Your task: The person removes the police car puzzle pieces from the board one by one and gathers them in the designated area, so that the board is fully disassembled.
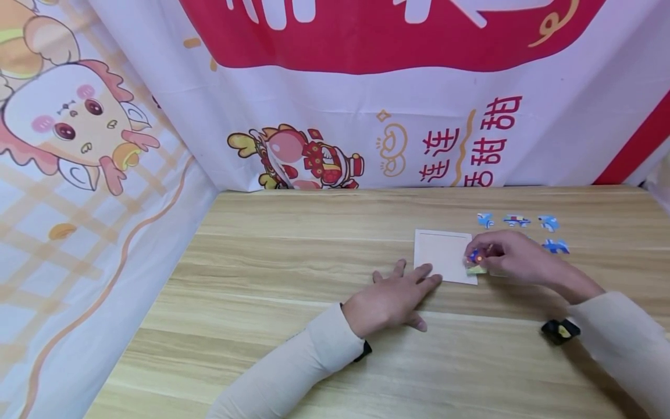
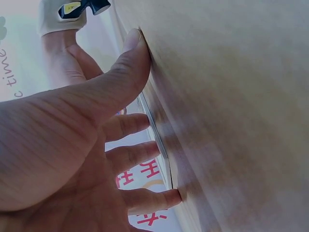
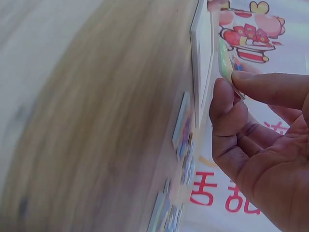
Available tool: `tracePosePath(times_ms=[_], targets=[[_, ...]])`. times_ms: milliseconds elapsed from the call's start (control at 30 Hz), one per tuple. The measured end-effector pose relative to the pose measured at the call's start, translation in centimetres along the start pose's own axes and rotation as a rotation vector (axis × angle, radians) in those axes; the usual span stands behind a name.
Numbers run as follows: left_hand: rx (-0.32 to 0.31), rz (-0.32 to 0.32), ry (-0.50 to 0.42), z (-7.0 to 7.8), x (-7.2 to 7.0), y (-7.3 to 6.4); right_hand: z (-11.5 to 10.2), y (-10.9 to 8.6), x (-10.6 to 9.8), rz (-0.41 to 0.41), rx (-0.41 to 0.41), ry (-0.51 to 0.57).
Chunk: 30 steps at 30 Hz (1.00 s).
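A white square puzzle tray (image 1: 442, 256) with a raised rim lies on the wooden table. My left hand (image 1: 394, 298) rests at its near left corner with fingers spread, two fingertips on the rim. In the left wrist view the thumb of the left hand (image 2: 63, 130) stands against the tabletop. My right hand (image 1: 515, 256) pinches a colourful jigsaw piece (image 1: 476, 260) over the tray's right edge. From the right wrist view, the piece (image 3: 225, 63) shows a green area between thumb and fingers, tilted above the tray (image 3: 204, 53).
Several loose jigsaw pieces lie right of the tray, among them a blue piece (image 1: 556, 246) and a train-patterned piece (image 1: 516, 220). The right hand partly hides others. A printed cloth (image 1: 324, 99) hangs along the table's back edge, another (image 1: 131, 233) at the left.
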<state>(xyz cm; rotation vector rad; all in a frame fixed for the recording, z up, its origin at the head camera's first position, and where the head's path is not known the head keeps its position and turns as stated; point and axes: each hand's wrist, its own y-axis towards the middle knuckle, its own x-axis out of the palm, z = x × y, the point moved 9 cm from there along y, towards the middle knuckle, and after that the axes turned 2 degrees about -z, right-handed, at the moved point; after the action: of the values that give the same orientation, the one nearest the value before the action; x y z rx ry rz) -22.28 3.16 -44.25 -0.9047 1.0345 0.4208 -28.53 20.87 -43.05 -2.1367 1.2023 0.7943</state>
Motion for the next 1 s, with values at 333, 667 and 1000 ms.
tracePosePath(times_ms=[333, 667, 1000], targets=[[-0.008, 0.004, 0.012, 0.0, -0.1, -0.1, 2.3, -2.0, -2.2, 0.052, 0.003, -0.048], [0.0, 0.001, 0.012, 0.1, -0.1, 0.0, 6.1, -4.3, -4.6, 0.049, 0.083, -0.138], [0.006, 0.001, -0.002, 0.1, 0.1, 0.0, 10.2, -6.2, -5.9, -0.043, 0.209, -0.1]])
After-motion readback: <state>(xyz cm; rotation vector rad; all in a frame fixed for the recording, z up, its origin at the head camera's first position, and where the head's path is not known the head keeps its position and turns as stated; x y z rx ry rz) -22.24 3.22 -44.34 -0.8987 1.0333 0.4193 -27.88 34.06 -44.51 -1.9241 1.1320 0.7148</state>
